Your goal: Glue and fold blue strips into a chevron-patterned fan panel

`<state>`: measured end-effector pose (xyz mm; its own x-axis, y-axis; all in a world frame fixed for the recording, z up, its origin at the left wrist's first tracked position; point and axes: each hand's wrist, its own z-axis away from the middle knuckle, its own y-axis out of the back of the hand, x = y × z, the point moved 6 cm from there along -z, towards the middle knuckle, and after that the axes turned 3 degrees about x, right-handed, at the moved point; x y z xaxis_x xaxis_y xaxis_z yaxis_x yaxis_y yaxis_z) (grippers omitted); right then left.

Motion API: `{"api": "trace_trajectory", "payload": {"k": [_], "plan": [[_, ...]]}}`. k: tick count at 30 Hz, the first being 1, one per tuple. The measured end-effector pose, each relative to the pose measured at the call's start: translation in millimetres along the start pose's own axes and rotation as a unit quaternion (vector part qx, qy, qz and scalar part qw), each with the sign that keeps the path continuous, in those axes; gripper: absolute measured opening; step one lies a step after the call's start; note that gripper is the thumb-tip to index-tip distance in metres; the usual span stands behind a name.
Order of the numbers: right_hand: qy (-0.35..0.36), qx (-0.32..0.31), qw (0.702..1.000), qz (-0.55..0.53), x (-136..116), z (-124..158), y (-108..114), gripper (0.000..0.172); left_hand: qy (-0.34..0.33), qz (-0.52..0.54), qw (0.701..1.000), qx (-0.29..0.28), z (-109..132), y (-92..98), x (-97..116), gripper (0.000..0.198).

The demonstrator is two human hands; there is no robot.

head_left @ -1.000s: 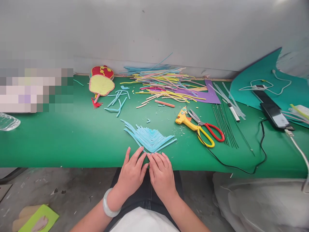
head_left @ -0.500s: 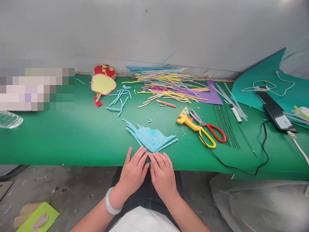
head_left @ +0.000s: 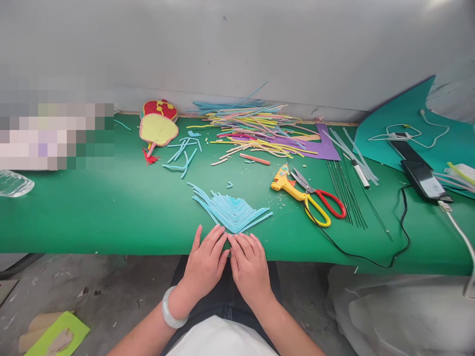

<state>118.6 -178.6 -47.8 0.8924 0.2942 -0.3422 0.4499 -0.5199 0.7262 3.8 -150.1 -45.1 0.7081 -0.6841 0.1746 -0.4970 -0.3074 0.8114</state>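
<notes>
Light blue pipe cleaners [head_left: 234, 211] lie nested in a V-shaped fan on the green tabletop, the point of the V towards me. Just below that point, my left hand [head_left: 208, 257] lies palm down on the table's front edge, fingers stretched out and thumb turned inward. My right hand [head_left: 249, 262] rests beside it in the same way, the fingertips of both nearly meeting. Neither hand shows anything in its grasp, though what is under the palms is hidden. A pale bracelet [head_left: 171, 309] circles my left wrist.
To the right lie a yellow glue gun [head_left: 289, 185], scissors [head_left: 315, 190], thin green wires [head_left: 347, 198] and a black cord [head_left: 356, 257]. Behind are a heap of coloured pipe cleaners [head_left: 256, 121] and a yellow fan-shaped piece [head_left: 159, 129]. A phone [head_left: 426, 180] sits far right.
My hands and the blue V hold their places. Only the view has shifted very slightly, so things at the right appear a little further left.
</notes>
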Motion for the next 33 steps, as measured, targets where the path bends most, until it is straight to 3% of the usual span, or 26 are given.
{"api": "trace_trajectory", "payload": {"k": [33], "plan": [[-0.004,-0.010,1.000,-0.009,0.7,-0.3,0.3,0.034,0.007,0.006,1.000,0.004,-1.0,0.3,0.5,0.030]]}}
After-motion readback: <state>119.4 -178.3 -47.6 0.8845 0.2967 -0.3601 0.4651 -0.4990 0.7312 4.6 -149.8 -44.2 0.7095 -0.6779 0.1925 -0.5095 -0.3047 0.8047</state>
